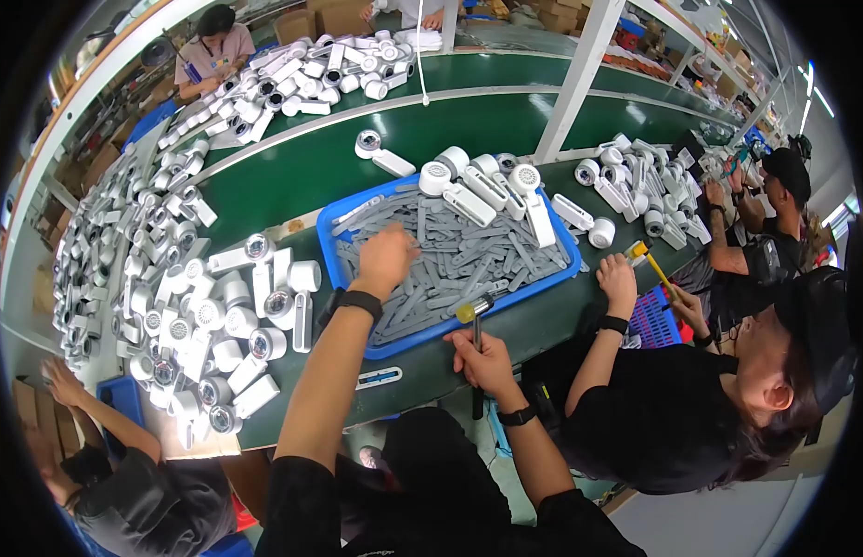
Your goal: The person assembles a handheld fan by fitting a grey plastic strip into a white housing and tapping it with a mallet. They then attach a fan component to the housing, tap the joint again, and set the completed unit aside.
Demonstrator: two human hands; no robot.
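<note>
My left hand (387, 258) is down in the blue tray (331, 265), over a heap of flat grey plastic strips (469, 243). Its fingers are curled at the strips, and whatever lies between the fingertips is hidden. My right hand (484, 362) is closed round the dark handle of a hammer (474, 310), whose yellowish head is raised by the tray's near rim. On the green bench in front of me lies a white slotted handle piece (379, 378) with blue inside its slot. White round-headed pieces with handles (487, 190) lie over the tray's far right corner.
Piles of similar white pieces (209, 316) cover the bench at left, with another heap (640, 181) at right. Close on my right, a co-worker holds a yellow-headed hammer (647, 258) near a blue basket (656, 317). A white post (580, 84) rises beyond the tray.
</note>
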